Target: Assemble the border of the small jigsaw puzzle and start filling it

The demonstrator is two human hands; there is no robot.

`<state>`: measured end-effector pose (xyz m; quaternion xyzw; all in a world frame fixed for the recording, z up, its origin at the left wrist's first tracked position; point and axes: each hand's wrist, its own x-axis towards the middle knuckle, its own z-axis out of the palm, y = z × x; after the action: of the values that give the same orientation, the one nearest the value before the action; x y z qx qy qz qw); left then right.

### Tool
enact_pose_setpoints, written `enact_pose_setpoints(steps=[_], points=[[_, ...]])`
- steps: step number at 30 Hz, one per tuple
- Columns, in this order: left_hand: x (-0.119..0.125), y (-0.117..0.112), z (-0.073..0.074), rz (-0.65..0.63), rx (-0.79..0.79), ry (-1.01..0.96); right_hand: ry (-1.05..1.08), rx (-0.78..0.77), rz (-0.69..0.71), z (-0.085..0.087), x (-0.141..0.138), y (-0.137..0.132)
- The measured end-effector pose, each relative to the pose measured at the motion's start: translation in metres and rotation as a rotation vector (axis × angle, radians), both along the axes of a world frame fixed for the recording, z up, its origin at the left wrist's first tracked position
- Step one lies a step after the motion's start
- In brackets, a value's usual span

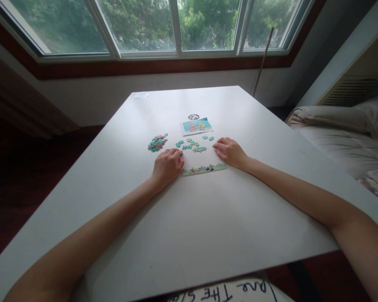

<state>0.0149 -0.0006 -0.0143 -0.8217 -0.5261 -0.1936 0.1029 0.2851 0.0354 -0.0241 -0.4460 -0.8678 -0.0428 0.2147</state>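
My left hand [167,164] rests on the white table [189,218], fingers curled under, just left of a joined strip of puzzle pieces [204,169]. My right hand [229,152] lies knuckles up at the strip's right end, fingers bent with their tips on the table near loose teal pieces [193,145]. Whether either hand holds a piece is hidden. A pile of mixed pieces [157,143] sits left of the loose ones. A small reference picture [196,126] lies beyond them.
A small dark ring-shaped object [193,116] lies behind the picture. A bed with pale bedding [343,130] stands to the right of the table. Windows run along the far wall. A sheet with handwriting [229,291] shows below the table's near edge.
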Motion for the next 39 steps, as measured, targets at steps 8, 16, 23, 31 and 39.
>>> enact_pose_setpoints(steps=[8, 16, 23, 31, 39], points=[[0.0002, -0.0005, 0.0001, -0.002, 0.000, 0.002, 0.014, -0.009, -0.021, 0.0007, -0.0006, 0.0009], [-0.0006, -0.0003, -0.0006, -0.006, -0.009, -0.004, 0.017, 0.008, -0.012, -0.0022, 0.0005, 0.0023], [0.0003, -0.0009, 0.0010, -0.007, -0.015, -0.005, 0.022, -0.012, 0.008, -0.0010, 0.0015, 0.0026], [-0.0006, -0.0001, -0.0019, -0.010, -0.005, -0.008, 0.083, -0.018, -0.013, -0.0017, 0.0013, 0.0020], [-0.0004, -0.0006, 0.0000, -0.004, -0.007, -0.001, 0.097, -0.014, -0.063, -0.0011, 0.0008, 0.0011]])
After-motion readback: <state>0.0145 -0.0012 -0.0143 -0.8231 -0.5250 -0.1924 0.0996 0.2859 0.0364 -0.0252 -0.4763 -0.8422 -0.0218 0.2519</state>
